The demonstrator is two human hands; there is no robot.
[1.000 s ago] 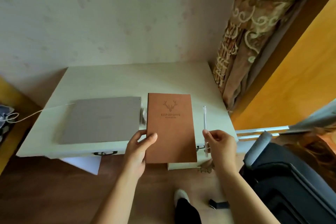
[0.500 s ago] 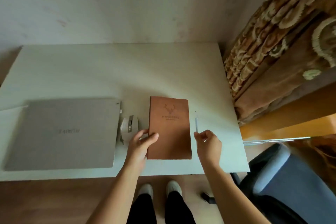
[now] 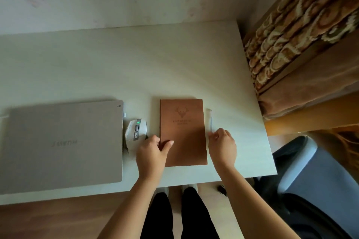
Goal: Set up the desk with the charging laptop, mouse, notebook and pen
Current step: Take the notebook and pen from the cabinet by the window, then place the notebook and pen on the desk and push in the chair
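A brown notebook [image 3: 183, 132] with a deer emblem lies flat on the white desk [image 3: 116, 68]. My left hand [image 3: 151, 153] grips its left edge, thumb on the cover. Just right of the notebook lies a clear pen [image 3: 211, 121]; my right hand [image 3: 223, 145] pinches its near end. A white mouse [image 3: 136, 129] with a green light sits between the notebook and a closed grey laptop [image 3: 62, 145] at the left. A white cable end shows at the laptop's left edge [image 3: 3, 116].
A grey-blue office chair [image 3: 310, 180] stands at the right of the desk. A patterned brown curtain [image 3: 301, 35] hangs along the desk's right side. The wall runs behind the desk. My legs and feet are under the front edge.
The view has moved closer over the desk. The notebook and pen, held over the front edge a second ago, now lie flat on the desk, with both hands still on them.
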